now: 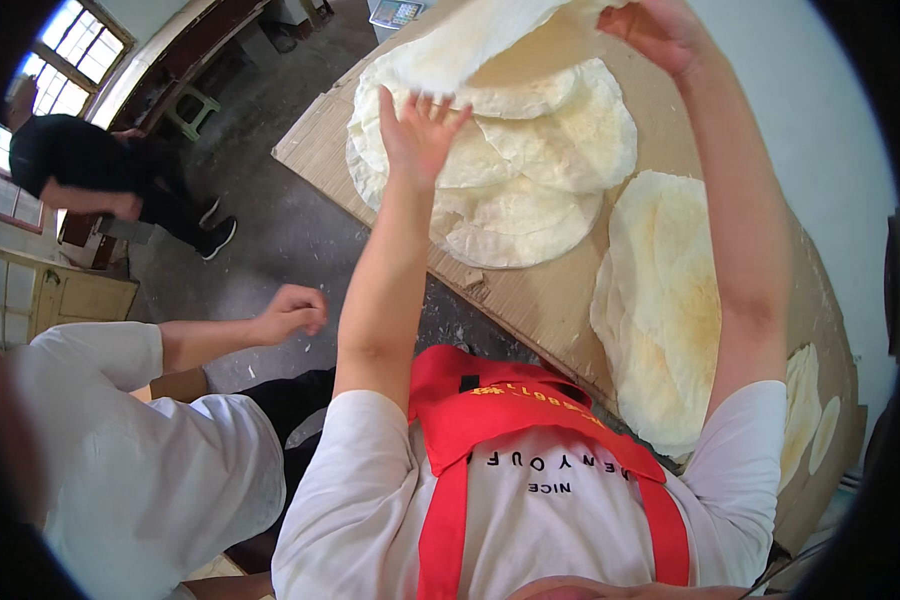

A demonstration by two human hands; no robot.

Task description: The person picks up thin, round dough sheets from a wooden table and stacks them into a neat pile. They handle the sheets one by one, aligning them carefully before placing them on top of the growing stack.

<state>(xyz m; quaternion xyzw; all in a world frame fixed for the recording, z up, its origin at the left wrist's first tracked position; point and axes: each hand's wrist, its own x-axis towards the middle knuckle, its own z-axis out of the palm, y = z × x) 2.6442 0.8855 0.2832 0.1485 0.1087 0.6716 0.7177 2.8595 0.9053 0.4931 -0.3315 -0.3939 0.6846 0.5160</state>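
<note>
A large thin round flatbread [487, 37] is lifted over the board at the top of the view, its sheet bent. My right hand [664, 34] grips its right edge, partly cut off by the frame's top. My left hand [422, 139] is spread, palm up, fingertips at the sheet's lower edge; whether they touch it I cannot tell. Beneath lies a spread of overlapping pale flatbreads [525, 217]. Another stack of flatbreads [660, 315], browned in patches, lies nearer me, partly behind my right arm.
A cardboard-covered table [525, 300] carries the breads; smaller flatbreads [800, 405] lie at its right. Close on my left stands a person in a white T-shirt [165, 465]. Another person in black [82, 161] is by the windows, near a green stool [193, 112]. A scale [396, 13] stands beyond the table.
</note>
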